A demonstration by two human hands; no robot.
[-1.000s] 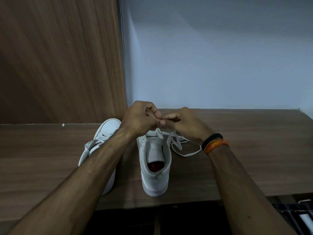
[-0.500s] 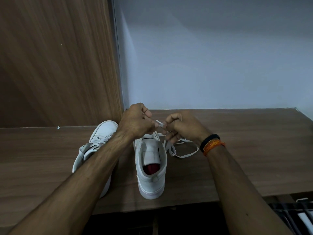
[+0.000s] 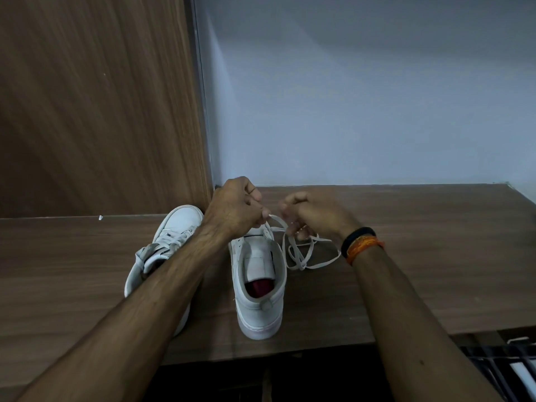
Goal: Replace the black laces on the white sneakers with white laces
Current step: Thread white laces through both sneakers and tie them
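Two white sneakers stand on a wooden table (image 3: 420,256). The right sneaker (image 3: 259,288) has its heel toward me, with a red insole showing inside. My left hand (image 3: 236,208) pinches one end of a white lace (image 3: 301,258) above that shoe's front. My right hand (image 3: 311,214) grips the same lace a little to the right, and the rest of it lies in loops on the table beside the shoe. The left sneaker (image 3: 174,230) is laced in white and partly hidden under my left forearm. No black lace is in view.
A wooden panel (image 3: 95,111) rises at the back left and a pale wall (image 3: 362,97) at the back right. The table's front edge runs just below the sneakers. A dark rack (image 3: 504,369) sits lower right, below the table.
My two hands have drawn apart above the right sneaker, stretching a short length of white lace between them. The sneakers have stayed in place.
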